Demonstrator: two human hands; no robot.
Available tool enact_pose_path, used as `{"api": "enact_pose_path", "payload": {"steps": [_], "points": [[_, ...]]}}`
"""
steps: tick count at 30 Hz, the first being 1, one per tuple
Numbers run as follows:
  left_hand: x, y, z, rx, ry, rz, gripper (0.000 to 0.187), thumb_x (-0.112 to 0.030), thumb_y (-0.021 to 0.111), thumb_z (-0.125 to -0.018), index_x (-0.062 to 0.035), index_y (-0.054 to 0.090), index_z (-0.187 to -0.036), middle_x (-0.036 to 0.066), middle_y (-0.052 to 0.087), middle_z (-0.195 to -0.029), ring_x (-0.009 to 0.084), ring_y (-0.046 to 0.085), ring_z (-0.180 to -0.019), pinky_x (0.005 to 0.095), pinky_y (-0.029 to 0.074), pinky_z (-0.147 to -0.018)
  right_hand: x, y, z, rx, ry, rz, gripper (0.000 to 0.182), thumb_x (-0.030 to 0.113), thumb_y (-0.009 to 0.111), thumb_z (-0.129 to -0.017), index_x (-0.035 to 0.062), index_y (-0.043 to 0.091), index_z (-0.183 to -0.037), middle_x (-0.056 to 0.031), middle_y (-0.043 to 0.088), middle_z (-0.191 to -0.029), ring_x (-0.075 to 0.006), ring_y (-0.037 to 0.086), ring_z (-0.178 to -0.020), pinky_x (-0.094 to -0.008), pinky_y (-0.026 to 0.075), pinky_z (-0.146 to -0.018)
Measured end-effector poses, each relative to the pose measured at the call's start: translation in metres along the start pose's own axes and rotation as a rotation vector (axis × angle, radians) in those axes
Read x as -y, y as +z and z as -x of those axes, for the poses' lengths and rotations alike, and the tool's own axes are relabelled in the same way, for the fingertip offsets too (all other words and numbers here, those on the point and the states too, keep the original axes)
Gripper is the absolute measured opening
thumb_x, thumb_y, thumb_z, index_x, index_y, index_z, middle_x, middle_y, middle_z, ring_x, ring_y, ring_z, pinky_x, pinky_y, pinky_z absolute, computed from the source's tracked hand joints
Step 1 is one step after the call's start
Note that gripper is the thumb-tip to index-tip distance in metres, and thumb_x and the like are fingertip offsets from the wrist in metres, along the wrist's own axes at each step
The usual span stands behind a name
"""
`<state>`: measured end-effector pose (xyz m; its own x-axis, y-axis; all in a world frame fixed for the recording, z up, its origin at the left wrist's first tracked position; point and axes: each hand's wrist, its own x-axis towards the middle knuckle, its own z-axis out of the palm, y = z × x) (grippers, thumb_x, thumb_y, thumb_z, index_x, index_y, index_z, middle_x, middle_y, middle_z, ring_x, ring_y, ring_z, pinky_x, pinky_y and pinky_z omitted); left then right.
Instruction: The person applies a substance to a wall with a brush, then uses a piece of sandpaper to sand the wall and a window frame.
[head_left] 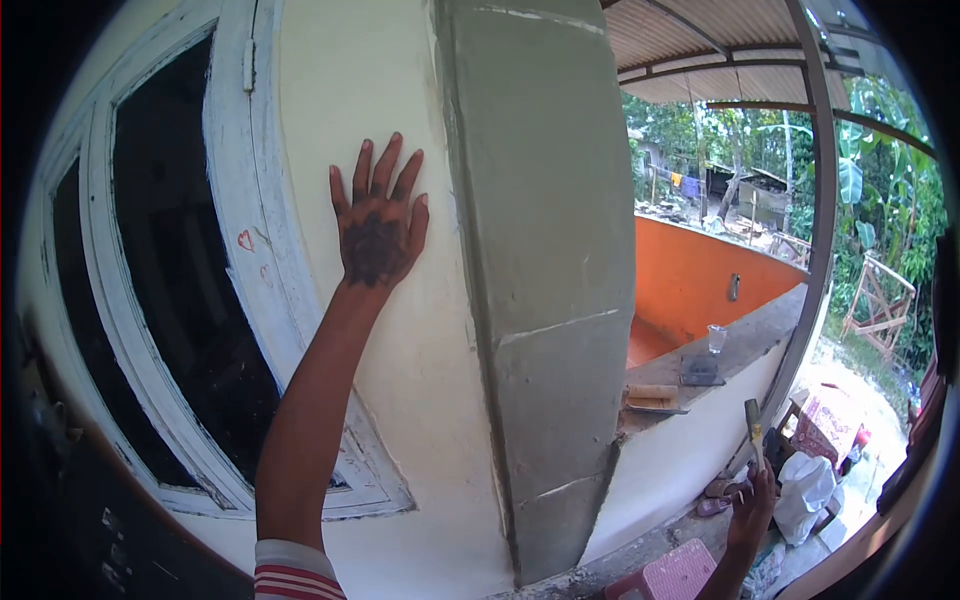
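Note:
My left hand (pixel 378 225) lies flat against the cream wall (pixel 400 380), fingers spread and holding nothing. A dark patch covers the back of that hand. Low on the right, my right hand (pixel 752 508) is closed around the handle of a paintbrush (pixel 756 432), whose bristles point up. The brush is apart from the wall. Between the two hands stands a grey-green pillar (pixel 555 260) with pale lines across it.
To the left is a white-framed window (pixel 243 200) with dark panes. A ledge (pixel 755 335) on the right bears a clear plastic cup (pixel 717 338) and a wooden-handled tool (pixel 652 393). Below are a pink stool (pixel 678 574) and a white bag (pixel 803 492). A metal post (pixel 822 180) rises beyond.

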<state>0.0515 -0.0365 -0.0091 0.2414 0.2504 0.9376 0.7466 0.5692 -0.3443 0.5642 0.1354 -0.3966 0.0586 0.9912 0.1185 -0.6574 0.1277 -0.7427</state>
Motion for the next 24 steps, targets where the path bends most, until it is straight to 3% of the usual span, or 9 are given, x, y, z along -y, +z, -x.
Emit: {"api": "enact_pose_path", "payload": {"steps": [4,7,9,10,12,14,16,22,24], "points": [[-0.009,0.017,-0.034,-0.087,-0.119,-0.099,0.049,-0.031,0.050,-0.101,-0.0198,0.050,-0.149,0.004,0.036,-0.161,0.0321,0.026,-0.151,0.0603,0.009,-0.122,0.007,-0.043,-0.037,-0.004,-0.087,0.092,0.048,0.036,0.061,-0.101,0.0168,0.052,-0.144,0.0077,0.060,-0.101,-0.0051,0.052,-0.085,-0.0231,0.040,-0.076],[-0.017,0.023,-0.036,-0.109,-0.134,-0.231,0.049,-0.032,0.044,-0.104,-0.0188,0.046,-0.151,0.005,0.036,-0.161,0.0337,0.026,-0.151,0.0600,0.010,-0.122,0.007,-0.079,-0.066,-0.032,0.027,-0.004,0.050,0.037,0.061,-0.101,0.0192,0.050,-0.146,0.0076,0.058,-0.106,-0.0053,0.050,-0.086,-0.0239,0.039,-0.078],[-0.019,0.025,-0.033,-0.130,-0.132,-0.187,0.050,-0.031,0.040,-0.105,-0.0182,0.044,-0.153,0.007,0.035,-0.162,0.0355,0.027,-0.151,0.0592,0.013,-0.122,0.013,-0.100,-0.077,0.016,0.069,0.137,0.080,0.052,0.064,-0.091,0.0121,0.035,-0.154,-0.0086,0.044,-0.153,-0.0250,0.051,-0.119,-0.0458,0.040,-0.102],[-0.019,0.027,-0.033,-0.133,-0.141,-0.203,0.050,-0.031,0.040,-0.105,-0.0179,0.043,-0.153,0.008,0.035,-0.162,0.0362,0.028,-0.150,0.0584,0.015,-0.121,0.011,-0.107,-0.088,0.015,0.095,0.139,0.080,0.052,0.064,-0.091,0.0121,0.035,-0.154,-0.0086,0.044,-0.153,-0.0250,0.051,-0.119,-0.0458,0.040,-0.102],[-0.023,0.029,-0.032,-0.149,-0.148,-0.196,0.051,-0.032,0.039,-0.104,-0.0174,0.043,-0.153,0.007,0.038,-0.161,0.0370,0.028,-0.150,0.0583,0.014,-0.122,0.007,-0.117,-0.113,-0.118,0.100,0.058,0.052,0.038,0.062,-0.101,0.0207,0.048,-0.147,0.0067,0.058,-0.109,-0.0053,0.050,-0.086,-0.0244,0.039,-0.080],[-0.024,0.031,-0.034,-0.143,-0.139,-0.217,0.051,-0.033,0.038,-0.104,-0.0169,0.043,-0.153,0.008,0.037,-0.161,0.0372,0.028,-0.150,0.0583,0.015,-0.122,0.001,-0.124,-0.132,-0.120,0.127,0.056,0.052,0.037,0.061,-0.101,0.0198,0.047,-0.148,0.0051,0.058,-0.108,-0.0056,0.050,-0.087,-0.0241,0.039,-0.081],[-0.025,0.031,-0.034,-0.140,-0.141,-0.233,0.052,-0.033,0.037,-0.104,-0.0163,0.043,-0.153,0.009,0.036,-0.161,0.0375,0.027,-0.150,0.0584,0.015,-0.121,-0.004,-0.133,-0.149,0.033,0.138,-0.029,0.051,0.036,0.060,-0.103,0.0188,0.046,-0.149,0.0050,0.058,-0.109,-0.0058,0.050,-0.089,-0.0248,0.040,-0.081],[-0.028,0.030,-0.033,-0.110,-0.151,-0.246,0.053,-0.032,0.034,-0.105,-0.0137,0.042,-0.154,0.014,0.033,-0.162,0.0389,0.026,-0.151,0.0580,0.016,-0.120,-0.031,-0.129,-0.158,0.028,0.169,-0.073,0.047,0.031,0.059,-0.104,0.0160,0.048,-0.147,0.0050,0.061,-0.105,-0.0051,0.053,-0.085,-0.0222,0.044,-0.079],[-0.030,0.029,-0.033,-0.114,-0.147,-0.250,0.053,-0.032,0.034,-0.105,-0.0135,0.042,-0.153,0.015,0.033,-0.162,0.0393,0.026,-0.151,0.0578,0.016,-0.120,-0.036,-0.130,-0.156,0.017,0.269,-0.086,0.046,0.029,0.060,-0.104,0.0163,0.049,-0.147,0.0055,0.062,-0.104,-0.0046,0.054,-0.084,-0.0213,0.045,-0.076]]}}
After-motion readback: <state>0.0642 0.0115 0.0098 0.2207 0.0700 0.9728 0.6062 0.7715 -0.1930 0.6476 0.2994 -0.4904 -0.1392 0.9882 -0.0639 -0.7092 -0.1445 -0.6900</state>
